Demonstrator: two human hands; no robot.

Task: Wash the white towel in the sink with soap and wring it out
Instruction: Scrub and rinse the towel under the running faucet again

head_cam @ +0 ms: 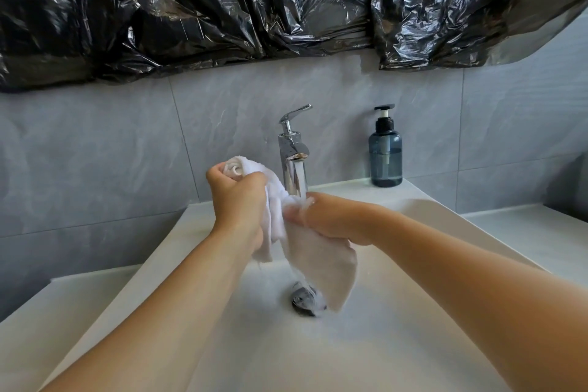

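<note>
The likeliest trouble lay with the running water: the stream from the chrome faucet [294, 162] struck the right hand [331, 219] and the white towel [321, 261] right where the two met, so it could have splashed over the sink's [461, 232] rim onto the bench [541, 232] to the right. The towel's hanging corner dangled just above the drain [304, 297], perhaps touching it, and a loosened grip could have let it drop and block the outflow. Any wringing done under the open tap would, I judged, only have soaked the cloth again.

The left hand [238, 200] was closed in a fist around the bunched upper end of the towel, to the left of the faucet. The right hand was clamped on its middle under the spout. Between them the towel looked wet and creased, its lower part hanging flat over the basin. No lather was plain to see. The blue soap dispenser [385, 153] stood at the far right corner of the sink.
</note>
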